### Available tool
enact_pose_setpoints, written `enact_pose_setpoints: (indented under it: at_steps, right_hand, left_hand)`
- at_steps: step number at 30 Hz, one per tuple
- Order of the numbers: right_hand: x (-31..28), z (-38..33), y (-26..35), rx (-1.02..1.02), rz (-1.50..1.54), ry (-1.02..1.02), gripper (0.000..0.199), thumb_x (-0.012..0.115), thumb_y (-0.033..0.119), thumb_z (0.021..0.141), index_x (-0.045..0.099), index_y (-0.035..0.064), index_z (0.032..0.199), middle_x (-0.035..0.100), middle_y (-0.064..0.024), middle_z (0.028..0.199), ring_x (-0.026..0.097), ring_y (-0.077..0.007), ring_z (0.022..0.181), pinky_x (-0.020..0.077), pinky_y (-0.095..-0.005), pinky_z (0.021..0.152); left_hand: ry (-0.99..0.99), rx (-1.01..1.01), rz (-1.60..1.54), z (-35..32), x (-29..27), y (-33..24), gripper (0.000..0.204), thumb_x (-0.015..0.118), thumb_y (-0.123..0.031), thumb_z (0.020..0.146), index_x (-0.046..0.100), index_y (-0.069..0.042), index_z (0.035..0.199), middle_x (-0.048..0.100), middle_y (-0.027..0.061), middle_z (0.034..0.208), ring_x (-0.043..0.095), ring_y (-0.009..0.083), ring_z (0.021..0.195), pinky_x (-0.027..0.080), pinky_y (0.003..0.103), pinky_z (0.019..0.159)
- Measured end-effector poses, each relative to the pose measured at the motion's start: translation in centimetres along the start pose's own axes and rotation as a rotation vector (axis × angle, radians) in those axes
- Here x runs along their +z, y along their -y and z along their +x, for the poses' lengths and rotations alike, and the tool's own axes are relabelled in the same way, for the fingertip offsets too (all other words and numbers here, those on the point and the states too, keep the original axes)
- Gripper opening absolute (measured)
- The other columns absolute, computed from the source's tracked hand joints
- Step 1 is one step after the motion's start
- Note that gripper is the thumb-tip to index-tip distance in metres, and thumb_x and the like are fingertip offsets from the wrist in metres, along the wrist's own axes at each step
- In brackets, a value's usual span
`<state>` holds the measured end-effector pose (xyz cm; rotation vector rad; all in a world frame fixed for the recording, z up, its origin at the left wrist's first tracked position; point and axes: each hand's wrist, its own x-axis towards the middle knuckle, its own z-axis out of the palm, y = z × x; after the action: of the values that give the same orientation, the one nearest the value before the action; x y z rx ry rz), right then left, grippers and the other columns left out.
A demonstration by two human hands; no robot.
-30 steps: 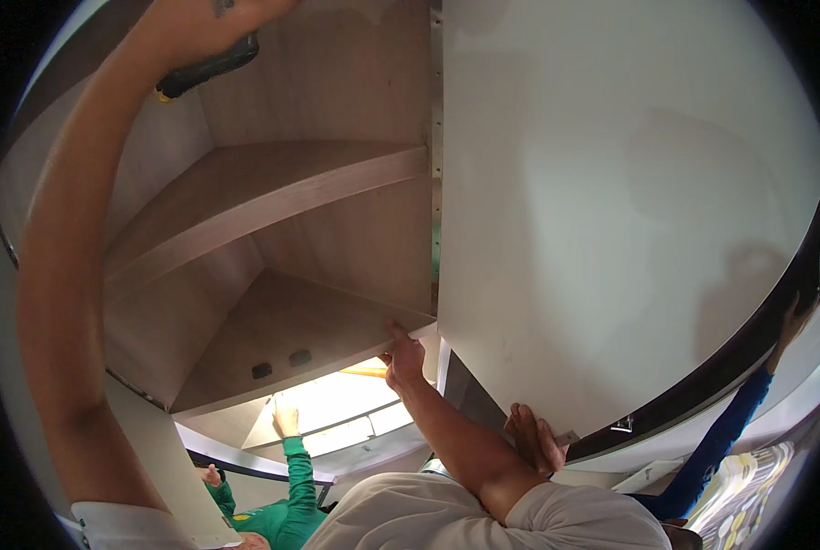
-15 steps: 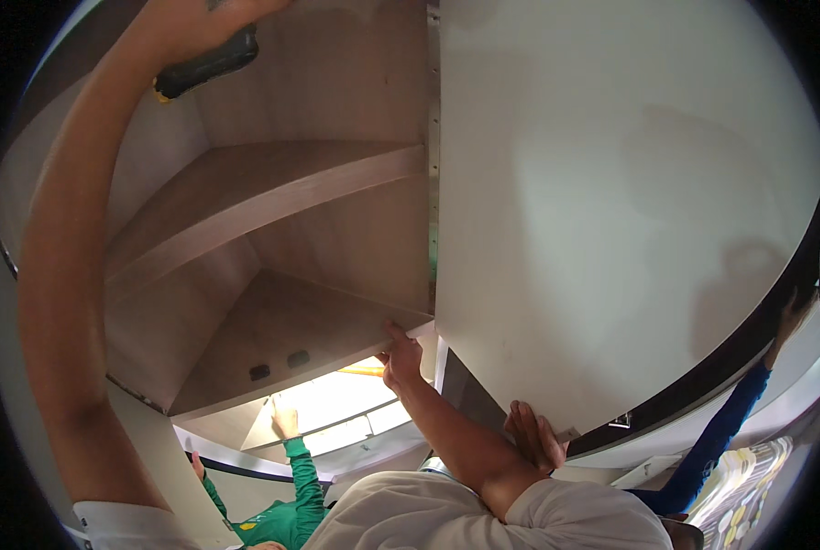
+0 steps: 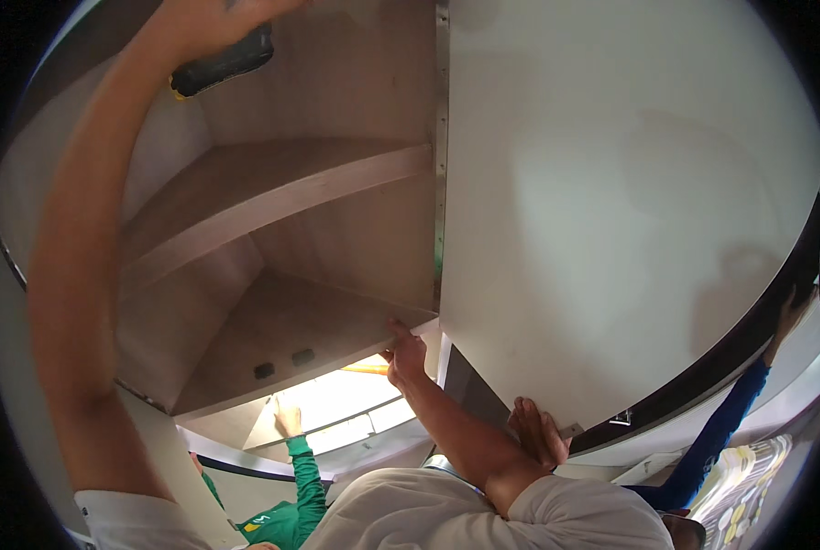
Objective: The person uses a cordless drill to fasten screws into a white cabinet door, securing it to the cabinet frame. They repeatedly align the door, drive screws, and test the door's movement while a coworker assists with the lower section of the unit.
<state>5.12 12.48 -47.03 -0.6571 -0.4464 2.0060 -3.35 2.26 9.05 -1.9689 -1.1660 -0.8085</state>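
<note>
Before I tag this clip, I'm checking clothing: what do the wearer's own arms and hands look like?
The left sleeve and right sleeve are whitish and short. The left hand, partly cut off, and the right hand wear no gloves.

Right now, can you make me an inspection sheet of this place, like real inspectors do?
Surface: brown wood-look bottom board, front edge touched by the right hand.
Job's things: black yellow-trimmed tool; large flat white panel.
Clutter: two small dark oblong marks on the board; holes or objects, unclear.
Hands: left hand by the tool, fingers mostly out of view; right index finger atop the board.
Cables: nothing seen.
Surroundings: co-workers' green sleeve, blue sleeve.
</note>
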Motion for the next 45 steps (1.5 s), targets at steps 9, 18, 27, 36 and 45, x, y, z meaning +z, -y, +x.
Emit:
enact_pose_setpoints:
  at_steps: [9, 18, 27, 36, 45]
  right_hand:
    - [0.4, 0.5, 0.2, -0.055, -0.091, -0.011, 0.039, 0.075, 0.016, 0.092, 0.06, 0.0048, 0.127, 0.067, -0.0111, 0.122, 0.069, -0.0275, 0.112, 0.0617, -0.0512, 0.093]
    - [-1.7, 1.5, 1.0, -0.031, -0.145, -0.004, 0.034, 0.073, 0.026, 0.095, 0.062, 0.0068, 0.122, 0.068, -0.0076, 0.109, 0.069, -0.0222, 0.093, 0.0627, -0.0478, 0.085]
    - [-1.8, 2.2, 2.2, 0.087, -0.287, -0.058, 0.034, 0.066, 0.031, 0.101, 0.059, 0.0107, 0.127, 0.06, -0.0093, 0.106, 0.064, -0.0259, 0.094, 0.0619, -0.0489, 0.093]
    - [-0.4, 0.7, 1.1, 0.055, -0.295, 0.051, 0.054, 0.075, 0.041, 0.093, 0.062, 0.004, 0.131, 0.065, -0.0146, 0.122, 0.069, -0.0295, 0.102, 0.0634, -0.0451, 0.084]
    - [1.5, -5.9, 7.0, 0.446, -1.391, 0.54, 0.05, 0.078, 0.055, 0.088, 0.077, 0.0051, 0.084, 0.07, -0.0075, 0.067, 0.052, -0.0102, 0.044, 0.0431, -0.0265, 0.046]
  left_hand:
    - [0.067, -0.317, 0.074, -0.4, 0.0, -2.9, 0.039, 0.072, -0.011, 0.083, 0.062, 0.001, 0.119, 0.072, 0.0182, 0.105, 0.069, 0.0289, 0.097, 0.054, 0.042, 0.094]
    - [-0.183, -0.351, 0.148, -3.0, -3.4, -11.0, 0.062, 0.079, -0.018, 0.086, 0.054, -0.003, 0.141, 0.071, 0.0177, 0.115, 0.069, 0.0259, 0.101, 0.057, 0.039, 0.095]
    - [-0.39, -0.978, -0.398, -18.6, -4.4, -16.1, 0.023, 0.084, -0.017, 0.082, 0.075, -0.001, 0.096, 0.073, 0.0034, 0.084, 0.065, 0.0111, 0.068, 0.051, 0.027, 0.061]
    - [-0.141, -1.311, -0.643, -34.9, 3.8, -27.1, 0.049, 0.083, -0.006, 0.084, 0.065, 0.001, 0.129, 0.076, 0.0088, 0.106, 0.071, 0.0144, 0.093, 0.057, 0.031, 0.085]
    - [0.12, -1.395, -0.69, -49.0, 7.9, -31.4, 0.073, 0.085, -0.01, 0.083, 0.051, -0.002, 0.147, 0.07, 0.0124, 0.129, 0.067, 0.0171, 0.115, 0.053, 0.033, 0.101]
